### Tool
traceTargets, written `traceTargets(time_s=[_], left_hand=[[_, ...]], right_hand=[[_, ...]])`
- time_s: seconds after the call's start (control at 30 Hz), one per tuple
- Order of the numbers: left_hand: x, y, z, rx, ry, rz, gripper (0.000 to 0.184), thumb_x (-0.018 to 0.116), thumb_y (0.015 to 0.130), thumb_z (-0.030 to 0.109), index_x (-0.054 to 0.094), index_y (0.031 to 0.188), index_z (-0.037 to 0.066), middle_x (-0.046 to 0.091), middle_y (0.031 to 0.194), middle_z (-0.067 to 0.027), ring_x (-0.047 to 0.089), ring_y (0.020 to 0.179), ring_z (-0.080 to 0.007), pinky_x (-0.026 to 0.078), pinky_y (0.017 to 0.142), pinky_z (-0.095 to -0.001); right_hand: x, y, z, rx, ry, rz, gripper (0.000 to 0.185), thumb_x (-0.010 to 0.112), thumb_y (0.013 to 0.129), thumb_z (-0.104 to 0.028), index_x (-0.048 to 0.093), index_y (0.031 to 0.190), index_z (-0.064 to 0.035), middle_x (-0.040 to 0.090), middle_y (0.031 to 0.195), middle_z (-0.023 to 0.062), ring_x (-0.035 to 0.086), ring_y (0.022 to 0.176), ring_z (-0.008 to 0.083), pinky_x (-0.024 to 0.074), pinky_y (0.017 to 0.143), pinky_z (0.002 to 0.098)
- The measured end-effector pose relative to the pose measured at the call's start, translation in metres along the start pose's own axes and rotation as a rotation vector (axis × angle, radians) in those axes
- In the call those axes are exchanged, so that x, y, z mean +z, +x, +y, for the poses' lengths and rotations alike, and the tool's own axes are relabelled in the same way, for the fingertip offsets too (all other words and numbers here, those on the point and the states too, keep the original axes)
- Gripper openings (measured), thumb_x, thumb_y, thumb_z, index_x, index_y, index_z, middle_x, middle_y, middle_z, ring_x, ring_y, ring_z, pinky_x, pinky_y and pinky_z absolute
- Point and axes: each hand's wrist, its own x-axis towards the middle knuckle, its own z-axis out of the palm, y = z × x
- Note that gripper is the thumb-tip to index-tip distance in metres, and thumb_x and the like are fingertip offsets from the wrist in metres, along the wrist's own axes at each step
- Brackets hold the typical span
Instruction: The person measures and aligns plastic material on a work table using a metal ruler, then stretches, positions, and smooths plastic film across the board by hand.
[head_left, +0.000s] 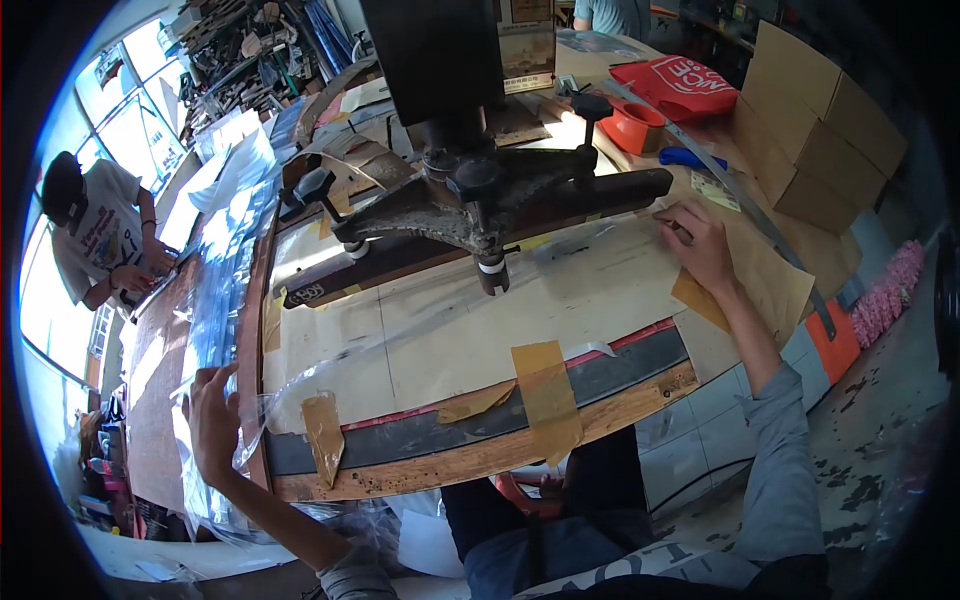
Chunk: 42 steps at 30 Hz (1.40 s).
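A clear plastic strip [400, 336] stretches diagonally across the pale sheet [450, 345] on the work board, between my two hands. My left hand [212, 422], at the board's left edge, has its fingers bent around the strip's near end; the exact grip is partly hidden. At the far right my right hand [698, 245] is closed in a pinch at the strip's other end, with something small and dark between the fingers. A black metal press [470, 200] with a long bar [590, 198] stands over the sheet, left of my right hand.
Brown tape [546, 400] crosses the board's dark front strip [630, 372]. A metal ruler [770, 232], a blue-handled tool [692, 158], a red bag [675, 88] and a cardboard box [800, 130] lie at the right. Another person [105, 225] works at the left, beyond bluish plastic film [228, 270].
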Motion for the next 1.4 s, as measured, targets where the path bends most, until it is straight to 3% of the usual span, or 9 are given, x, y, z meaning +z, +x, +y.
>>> traceTargets(time_s=[0.17,0.27,0.43,0.63,0.9,1.1,1.23,1.33,1.4], left_hand=[[-0.017,0.035,0.092,0.294,-0.389,-0.242,0.024,0.066,0.082,0.008,0.063,0.106,0.005,0.063,0.102,-0.0127,0.064,0.091,-0.03,0.049,0.08,-0.0402],[0.003,0.042,0.122,0.369,-0.254,-0.3,0.024,0.063,0.087,0.026,0.064,0.102,0.007,0.063,0.103,-0.0119,0.064,0.081,-0.0298,0.049,0.08,-0.0406],[0.029,0.044,0.131,0.435,-0.227,-0.269,0.028,0.067,0.084,0.02,0.061,0.108,0.008,0.062,0.096,-0.0107,0.063,0.085,-0.0272,0.048,0.079,-0.0415],[0.029,0.049,0.129,0.509,-0.562,-0.53,0.028,0.068,0.08,0.004,0.065,0.107,0.01,0.061,0.094,-0.007,0.063,0.086,-0.0231,0.051,0.074,-0.0349],[0.02,0.043,0.142,0.77,-0.809,-0.716,0.025,0.066,0.081,0.004,0.064,0.106,0.008,0.063,0.095,-0.0082,0.064,0.091,-0.0293,0.051,0.078,-0.0378],[0.02,0.045,0.138,0.86,-0.993,-1.005,0.032,0.063,0.082,0.001,0.06,0.114,0.002,0.067,0.102,-0.0126,0.067,0.091,-0.0284,0.054,0.076,-0.0375],[0.012,0.042,0.139,0.948,-1.065,-1.224,0.036,0.064,0.08,-0.001,0.059,0.116,-0.005,0.067,0.104,-0.0186,0.068,0.089,-0.0243,0.056,0.078,-0.0338],[0.014,0.044,0.14,1.197,-1.133,-1.265,0.039,0.061,0.081,-0.003,0.058,0.119,-0.005,0.066,0.106,-0.0189,0.068,0.088,-0.026,0.056,0.077,-0.0337],[0.013,0.045,0.13,1.116,-1.104,-1.171,0.041,0.059,0.08,-0.004,0.056,0.121,-0.005,0.065,0.105,-0.0189,0.068,0.086,-0.027,0.055,0.077,-0.0348]], right_hand=[[0.006,0.0,-0.036,-0.205,0.026,-0.059,0.018,0.07,0.078,-0.007,0.068,0.096,-0.0057,0.064,0.094,0.0084,0.064,0.087,0.0246,0.0515,0.077,0.0345],[0.02,0.004,-0.058,-0.348,0.032,-0.126,0.015,0.07,0.079,-0.01,0.068,0.094,-0.0064,0.065,0.098,0.0059,0.063,0.091,0.0237,0.0498,0.082,0.0355],[0.031,0.012,-0.077,-0.489,0.032,-0.219,0.015,0.069,0.08,-0.013,0.068,0.093,-0.0064,0.066,0.103,0.0044,0.062,0.094,0.0226,0.048,0.085,0.0361],[0.039,0.016,-0.085,-0.465,0.137,-0.215,0.019,0.069,0.079,-0.013,0.068,0.097,-0.0062,0.066,0.102,0.0064,0.062,0.094,0.0229,0.047,0.084,0.0358],[0.021,0.003,-0.097,-0.444,0.163,-0.354,0.038,0.066,0.084,-0.031,0.062,0.115,-0.0093,0.064,0.115,0.0072,0.058,0.106,0.0234,0.0361,0.098,0.0409],[0.021,0.0,-0.105,-0.424,0.131,-0.454,0.045,0.065,0.084,-0.035,0.059,0.122,-0.0111,0.058,0.105,0.0089,0.055,0.098,0.026,0.0348,0.093,0.0419],[0.023,0.0,-0.111,-0.448,0.145,-0.501,0.041,0.066,0.084,-0.034,0.061,0.118,-0.0133,0.05,0.1,0.0096,0.051,0.092,0.028,0.035,0.089,0.0409],[0.028,-0.002,-0.11,-0.435,0.18,-0.524,0.029,0.066,0.082,-0.027,0.063,0.108,-0.0125,0.049,0.1,0.0094,0.05,0.094,0.0272,0.0345,0.089,0.0413],[0.026,-0.001,-0.106,-0.417,0.23,-0.53,0.021,0.066,0.081,-0.02,0.062,0.1,-0.011,0.051,0.098,0.0079,0.05,0.097,0.0253,0.0337,0.09,0.0424]])
